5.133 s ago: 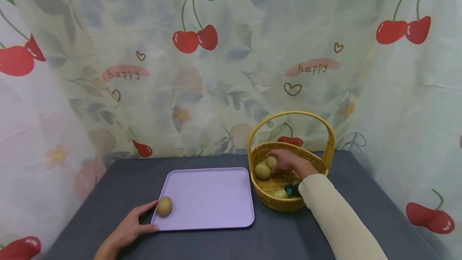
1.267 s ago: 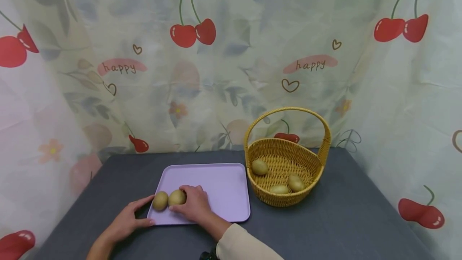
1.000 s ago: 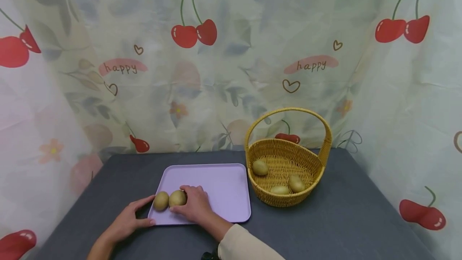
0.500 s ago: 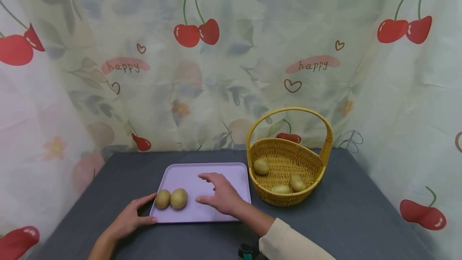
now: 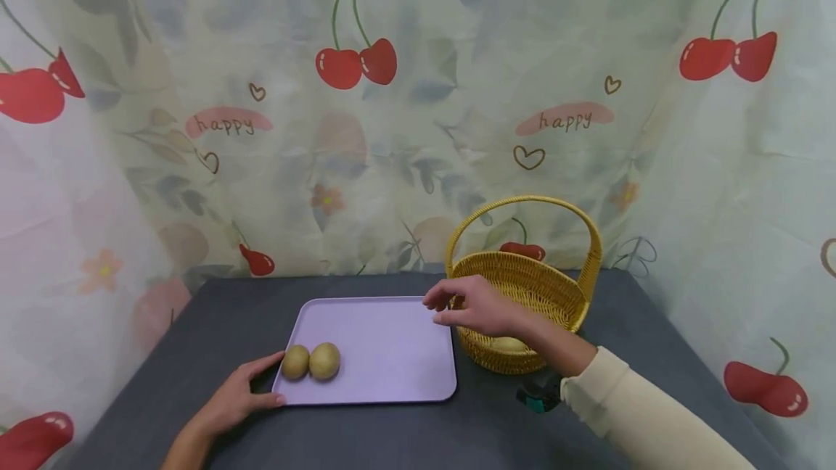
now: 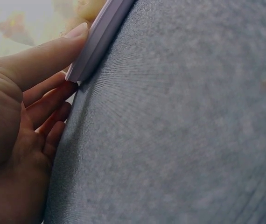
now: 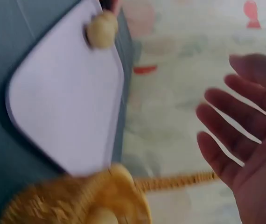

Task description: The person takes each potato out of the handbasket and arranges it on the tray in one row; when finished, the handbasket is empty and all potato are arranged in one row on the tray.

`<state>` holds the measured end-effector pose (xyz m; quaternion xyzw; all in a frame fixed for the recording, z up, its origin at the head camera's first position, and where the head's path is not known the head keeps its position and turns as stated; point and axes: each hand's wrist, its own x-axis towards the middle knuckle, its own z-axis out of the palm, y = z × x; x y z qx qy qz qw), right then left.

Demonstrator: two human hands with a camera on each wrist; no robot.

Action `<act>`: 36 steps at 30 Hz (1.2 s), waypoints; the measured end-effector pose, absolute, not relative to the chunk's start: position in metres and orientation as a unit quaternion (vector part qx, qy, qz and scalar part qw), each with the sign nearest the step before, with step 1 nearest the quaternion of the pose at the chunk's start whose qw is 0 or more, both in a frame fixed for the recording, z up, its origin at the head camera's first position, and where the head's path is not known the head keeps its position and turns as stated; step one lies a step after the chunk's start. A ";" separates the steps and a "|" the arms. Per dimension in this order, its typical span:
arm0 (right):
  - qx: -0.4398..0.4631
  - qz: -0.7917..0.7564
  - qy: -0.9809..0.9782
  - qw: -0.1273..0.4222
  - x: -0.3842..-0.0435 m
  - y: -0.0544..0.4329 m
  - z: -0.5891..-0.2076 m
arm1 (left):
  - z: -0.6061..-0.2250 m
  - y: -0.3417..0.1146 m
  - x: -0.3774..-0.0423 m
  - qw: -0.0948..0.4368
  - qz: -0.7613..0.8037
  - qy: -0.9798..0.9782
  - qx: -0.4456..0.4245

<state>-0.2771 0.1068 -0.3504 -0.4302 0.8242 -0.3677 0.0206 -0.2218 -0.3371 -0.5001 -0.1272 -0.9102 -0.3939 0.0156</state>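
Pale fabric curtain [image 5: 418, 187] printed with red cherries, leaves and the word "happy" hangs behind the tray and to both sides of it, perhaps to give a plain backdrop; a dark grey cloth-covered table [image 5: 366, 441] spreads beneath the tray; a golden-yellow woven basket [image 5: 496, 363] with a tall arched handle stands just right of the tray, probably so that the reach between them stays short. That lavender rectangular tray [image 5: 392, 354] with rounded corners and a low rim lies flat; a cream sleeve [image 5: 640, 412] comes in from its right, a dark device with a teal patch [image 5: 538, 395] below the wrist. Beyond the tray's right edge, the person's right hand [image 5: 480, 307] hovers over the basket, fingers apart, loosely bent and holding nothing; at the tray's left edge, the left hand [image 5: 231, 397] touches the rim, thumb and forefinger spread apart, likely to steady it. Two rounded brown potatoes [image 5: 324, 361] sit side by side on the tray near that left edge, seemingly lined up from that end; to the tray's right, a paler oval potato [image 5: 508, 344] lies in the basket, whose remaining contents the right arm partly hides.
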 end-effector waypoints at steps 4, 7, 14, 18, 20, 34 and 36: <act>-0.420 -0.339 0.838 0.075 -0.300 0.127 -0.340 | -0.499 -0.336 -0.222 0.007 -0.395 -0.910 -0.127; -0.414 -0.327 0.838 0.137 -0.321 0.140 -0.337 | -0.498 -0.335 -0.222 -0.004 -0.405 -0.905 -0.126; -0.348 -0.310 0.846 0.258 -0.362 0.161 -0.348 | -0.500 -0.334 -0.221 -0.009 -0.420 -0.899 -0.123; -0.291 -0.324 0.862 0.259 -0.381 0.164 -0.365 | -0.501 -0.334 -0.221 0.002 -0.410 -0.903 -0.127; -0.276 -0.334 0.864 0.256 -0.389 0.163 -0.375 | -0.501 -0.335 -0.221 0.008 -0.404 -0.906 -0.126; -0.239 -0.291 0.878 0.295 -0.407 0.150 -0.416 | -0.499 -0.337 -0.220 0.007 -0.402 -0.907 -0.126; -0.246 -0.284 0.880 0.290 -0.409 0.147 -0.417 | -0.499 -0.338 -0.220 0.008 -0.402 -0.907 -0.126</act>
